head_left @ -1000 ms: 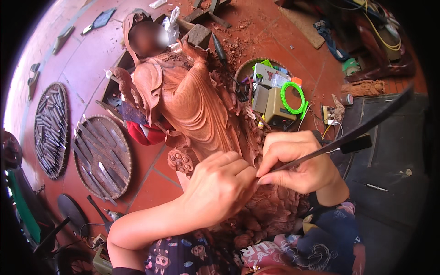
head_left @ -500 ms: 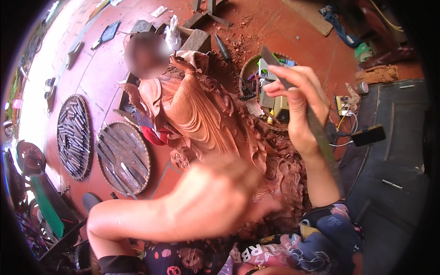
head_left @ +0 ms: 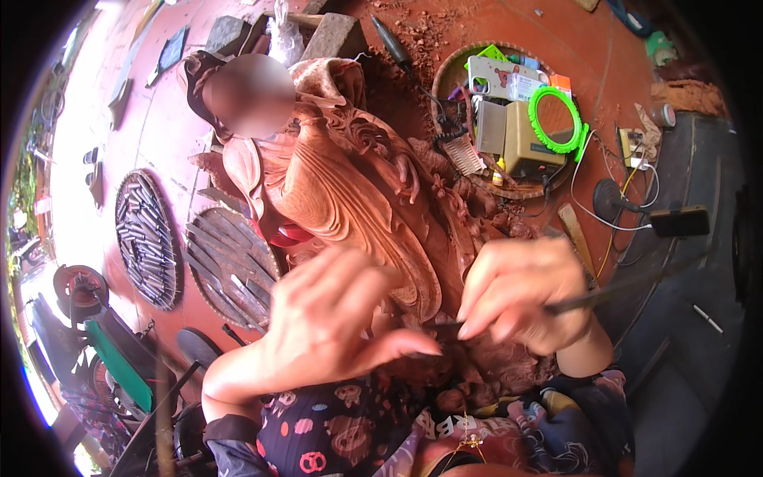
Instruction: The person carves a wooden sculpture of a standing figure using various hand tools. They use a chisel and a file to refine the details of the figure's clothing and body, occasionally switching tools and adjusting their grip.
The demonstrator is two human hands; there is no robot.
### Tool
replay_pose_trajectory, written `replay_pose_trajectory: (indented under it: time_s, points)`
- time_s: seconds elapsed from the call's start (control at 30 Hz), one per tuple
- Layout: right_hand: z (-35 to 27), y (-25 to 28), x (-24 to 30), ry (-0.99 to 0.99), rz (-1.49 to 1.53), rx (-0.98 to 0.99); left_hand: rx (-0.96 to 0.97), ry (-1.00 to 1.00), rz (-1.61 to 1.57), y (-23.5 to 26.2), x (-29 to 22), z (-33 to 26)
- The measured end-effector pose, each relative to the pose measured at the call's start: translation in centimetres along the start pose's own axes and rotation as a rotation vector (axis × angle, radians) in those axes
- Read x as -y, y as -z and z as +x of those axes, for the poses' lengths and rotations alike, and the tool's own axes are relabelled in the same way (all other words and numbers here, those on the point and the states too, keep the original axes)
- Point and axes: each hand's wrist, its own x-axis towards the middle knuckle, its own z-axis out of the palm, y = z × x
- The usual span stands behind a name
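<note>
apparently positioning a long thin dark metal tool [head_left: 584,301], the right hand [head_left: 524,290] grasps it, and the left hand [head_left: 326,314], hold unclear, should next be steady.

Head cam: left unit of a head-worn side-by-side pair, wide fisheye, upright, unmirrored. Looks down and forward over the wearer's patterned clothes [head_left: 342,429], which take up the lower edge; forearms [head_left: 238,380] enter from there. Left hand [head_left: 322,314] and right hand [head_left: 524,294] sit close to the lens, so they read large. Carving [head_left: 342,191] is just past them, angled toward the floor's [head_left: 592,40] far-left corner. Coverage runs from the bright strip [head_left: 91,103] at the floor's left edge to the dark panel [head_left: 671,358] at its right edge. Picture corners are black.
</note>
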Motion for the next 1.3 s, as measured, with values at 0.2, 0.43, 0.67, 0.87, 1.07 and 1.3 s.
replay_pose_trajectory:
  time_s: [0.2,0.43,0.67,0.87,1.07,1.3]
  points:
    - [0.6,0.7,0.5,-0.077,0.338,-0.337,0.145,0.161,-0.767,-1.9,-1.2,0.5]
    - [6.3,2.8,-2.3,0.508,-1.205,-0.199,0.179,0.186,-1.085,-4.9,-3.0,1.5]
    - [10.0,1.7,-3.0,0.288,-0.313,0.027,0.245,0.415,-1.19,-4.7,-1.0,0.9]
    - [11.6,-0.1,-3.8,-0.033,-0.236,0.011,-0.194,0.576,-1.738,-5.9,-0.5,2.9]
    - [12.5,-0.3,-3.6,-0.106,-0.336,0.005,-0.585,0.477,-1.876,-6.5,-0.4,4.5]
    - [12.6,0.4,-4.4,0.354,-0.455,0.08,-0.469,0.405,-1.836,-5.3,-0.5,4.2]
